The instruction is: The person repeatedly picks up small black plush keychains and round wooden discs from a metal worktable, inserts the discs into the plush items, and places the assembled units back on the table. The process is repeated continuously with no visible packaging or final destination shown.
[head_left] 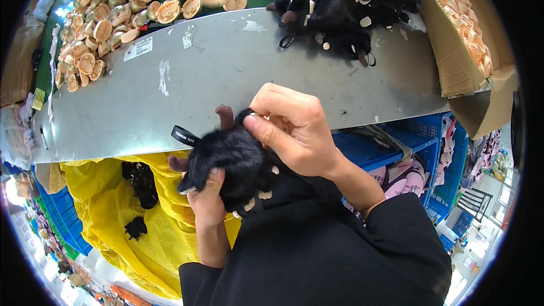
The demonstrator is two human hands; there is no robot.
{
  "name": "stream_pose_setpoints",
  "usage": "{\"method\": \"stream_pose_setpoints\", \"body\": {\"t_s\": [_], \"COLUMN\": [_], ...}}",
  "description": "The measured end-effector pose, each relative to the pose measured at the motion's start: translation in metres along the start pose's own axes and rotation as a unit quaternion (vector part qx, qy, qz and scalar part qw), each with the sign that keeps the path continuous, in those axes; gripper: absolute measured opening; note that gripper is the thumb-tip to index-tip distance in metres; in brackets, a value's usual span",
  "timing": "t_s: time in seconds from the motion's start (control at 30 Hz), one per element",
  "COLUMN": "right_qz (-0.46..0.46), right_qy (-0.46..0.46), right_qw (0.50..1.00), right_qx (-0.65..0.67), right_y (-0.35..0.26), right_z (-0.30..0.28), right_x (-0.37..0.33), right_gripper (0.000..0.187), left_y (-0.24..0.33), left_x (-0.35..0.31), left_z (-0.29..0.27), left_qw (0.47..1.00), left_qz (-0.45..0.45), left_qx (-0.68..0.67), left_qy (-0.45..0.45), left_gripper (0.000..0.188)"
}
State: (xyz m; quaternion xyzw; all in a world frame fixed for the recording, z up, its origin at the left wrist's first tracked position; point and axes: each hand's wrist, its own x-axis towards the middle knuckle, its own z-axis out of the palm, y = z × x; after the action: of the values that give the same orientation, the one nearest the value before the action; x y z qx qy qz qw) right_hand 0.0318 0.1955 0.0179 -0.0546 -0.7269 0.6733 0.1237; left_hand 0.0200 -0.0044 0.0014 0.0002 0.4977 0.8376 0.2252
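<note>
A black furry plush toy point(235, 156) is held in front of my body, near the table's front edge. It has brown ribbed horn-like parts, a black ribbon loop point(185, 135) and small cream claw-like pieces. My left hand point(207, 201) grips the plush toy from below, thumb pressed into the fur. At its upper right my right hand point(297, 130) is closed, thumb and fingers pinching the toy's edge. Whether a small part is also between those fingers is hidden.
Peach and olive plastic shells point(102, 28) are heaped at the far left of the grey table point(215, 62). More black plush toys point(334, 11) lie at the far right, beside a cardboard box point(453, 62) of peach pieces. Below are a yellow bag point(102, 192) and blue crates point(362, 150).
</note>
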Motion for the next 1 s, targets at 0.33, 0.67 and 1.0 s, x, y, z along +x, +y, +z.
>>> {"method": "stream_pose_setpoints", "body": {"t_s": [0.33,0.67,1.0], "right_qz": [-0.037,0.055,0.119], "right_qy": [-0.092,0.016,-0.056], "right_qw": [0.993,0.990,0.963], "right_qx": [-0.058,0.131,0.233], "right_y": [-0.002,-0.009,-0.027], "right_z": [-0.001,-0.003,0.005], "right_x": [-0.001,-0.017,-0.033], "right_gripper": [0.005,0.053,0.021], "left_y": [0.017,0.008,0.007], "left_x": [0.008,0.008,0.008], "left_z": [0.001,0.036,0.045], "left_qw": [0.960,0.998,0.993], "left_qz": [-0.022,-0.029,-0.013], "left_qx": [0.246,-0.005,0.047], "left_qy": [-0.135,0.061,0.103], "left_gripper": [0.013,0.057,0.067]}}
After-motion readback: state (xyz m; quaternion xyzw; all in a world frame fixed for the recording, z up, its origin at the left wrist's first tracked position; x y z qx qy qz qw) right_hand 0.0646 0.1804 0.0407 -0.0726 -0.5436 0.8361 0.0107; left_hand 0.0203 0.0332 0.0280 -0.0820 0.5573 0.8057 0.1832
